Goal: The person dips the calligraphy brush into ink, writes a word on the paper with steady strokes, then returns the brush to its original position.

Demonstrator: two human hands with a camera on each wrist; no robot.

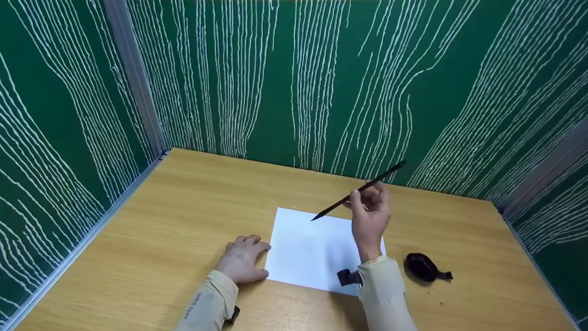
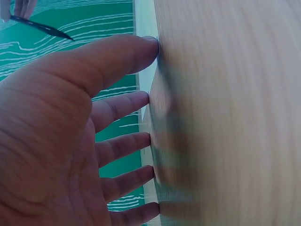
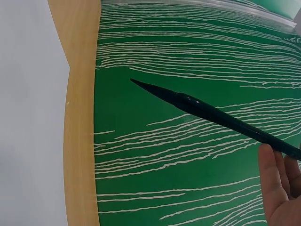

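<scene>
My right hand (image 1: 371, 223) pinches a dark paintbrush (image 1: 358, 191) by its handle. Its pointed dark tip is aimed down and left, over the upper part of a white sheet of paper (image 1: 303, 250). In the right wrist view the brush (image 3: 202, 109) hangs clear of the sheet (image 3: 33, 122). My left hand (image 1: 243, 259) rests on the table at the sheet's left edge, fingers spread. In the left wrist view the left hand's fingertips (image 2: 146, 139) touch the tabletop, and the thumb reaches the paper's edge. No marks show on the sheet.
To the right of the sheet sits a small black dish (image 1: 420, 267) with a short handle, dark inside. A few specks lie near it on the wooden table (image 1: 193, 197). Green panels (image 1: 275, 82) with wavy white lines enclose the table's back and sides.
</scene>
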